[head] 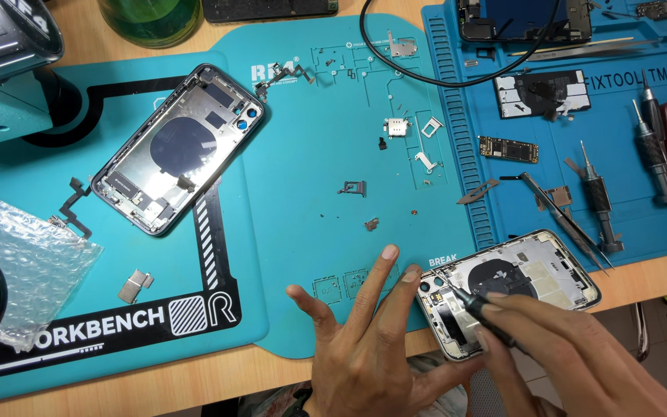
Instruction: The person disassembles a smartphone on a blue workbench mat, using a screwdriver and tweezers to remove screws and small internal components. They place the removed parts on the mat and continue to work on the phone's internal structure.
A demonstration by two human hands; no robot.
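My right hand (pixel 573 355) grips a dark screwdriver (pixel 476 307) whose tip rests inside an opened silver phone housing (pixel 538 266) at the near edge of the teal mat (pixel 333 154). My left hand (pixel 368 340) lies with fingers spread just left of that housing, fingertips touching its camera corner. A second opened phone housing (pixel 179 147), dark-framed, lies tilted on the left mat, away from both hands.
Small screws, brackets and a SIM tray (pixel 353 188) are scattered over the teal mat. Tweezers (pixel 565 220) and two screwdrivers (pixel 600 197) lie on the blue mat at right, with a circuit board (pixel 509 149). Bubble wrap (pixel 17 255) sits at left; a black cable (pixel 395 62) loops at the top.
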